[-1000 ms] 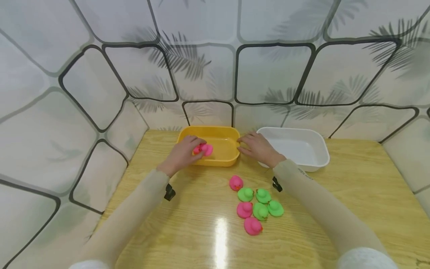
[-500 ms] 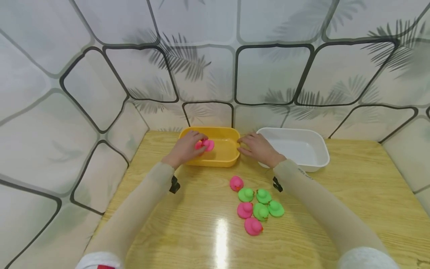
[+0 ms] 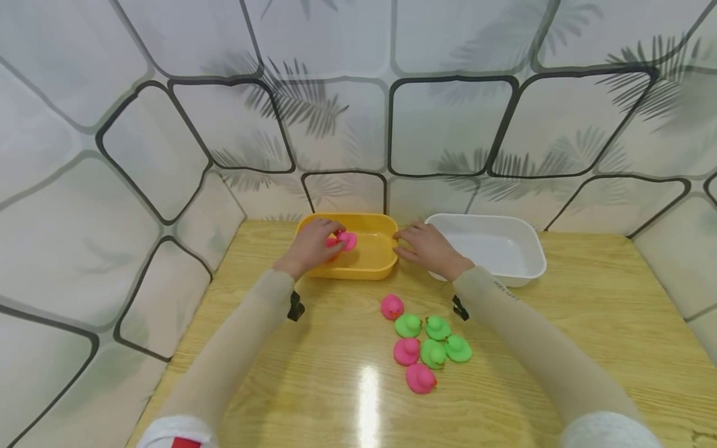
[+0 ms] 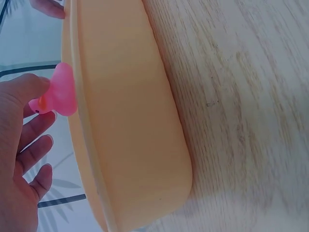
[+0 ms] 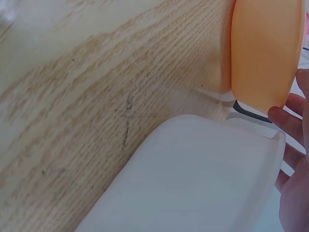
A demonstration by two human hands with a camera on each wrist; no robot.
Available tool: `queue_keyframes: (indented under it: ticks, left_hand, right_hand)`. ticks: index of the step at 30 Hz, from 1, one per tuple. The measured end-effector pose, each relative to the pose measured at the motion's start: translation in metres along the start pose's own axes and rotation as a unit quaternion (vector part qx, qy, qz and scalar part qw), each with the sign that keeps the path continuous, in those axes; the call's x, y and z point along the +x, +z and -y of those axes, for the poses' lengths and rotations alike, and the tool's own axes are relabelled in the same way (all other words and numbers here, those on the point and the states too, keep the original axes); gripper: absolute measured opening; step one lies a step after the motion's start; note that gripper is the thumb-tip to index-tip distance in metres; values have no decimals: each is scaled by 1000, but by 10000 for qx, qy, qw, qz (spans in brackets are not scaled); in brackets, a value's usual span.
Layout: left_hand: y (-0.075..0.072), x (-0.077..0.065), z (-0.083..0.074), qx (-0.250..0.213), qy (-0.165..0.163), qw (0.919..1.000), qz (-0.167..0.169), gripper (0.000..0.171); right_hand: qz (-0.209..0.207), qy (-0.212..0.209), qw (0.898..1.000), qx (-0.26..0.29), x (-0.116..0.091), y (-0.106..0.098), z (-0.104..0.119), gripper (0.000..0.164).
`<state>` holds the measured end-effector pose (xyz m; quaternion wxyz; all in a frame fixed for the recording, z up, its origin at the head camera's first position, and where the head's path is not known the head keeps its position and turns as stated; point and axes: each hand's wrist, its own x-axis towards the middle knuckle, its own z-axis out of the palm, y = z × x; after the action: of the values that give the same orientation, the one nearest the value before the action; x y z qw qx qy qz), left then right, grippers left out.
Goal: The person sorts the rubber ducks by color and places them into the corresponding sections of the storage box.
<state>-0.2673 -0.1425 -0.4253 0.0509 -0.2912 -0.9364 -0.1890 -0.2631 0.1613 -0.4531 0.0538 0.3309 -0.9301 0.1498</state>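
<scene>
Sitting on a wood-grain desk [image 3: 313, 373] before a leaf-patterned wall [image 3: 448, 124], the yellow tray [image 3: 366, 273] has the left hand [image 3: 312, 245] over its left part, grip narrowed, pinching a pink duck [image 3: 350, 241]. Against its right end the right hand [image 3: 430, 248] rests, grip relaxed; rightward stands a white tray [image 3: 495, 247], and nearer lie green ducks [image 3: 433, 353].
</scene>
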Motion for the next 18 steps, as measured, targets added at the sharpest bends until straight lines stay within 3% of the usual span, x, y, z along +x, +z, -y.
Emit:
queue_keyframes:
  ticks: [18]
  left_hand:
    - [11, 1, 0, 252, -53, 9996, 79, 31]
  right_hand:
    - [8, -34, 10000, 60, -2, 0, 0, 35]
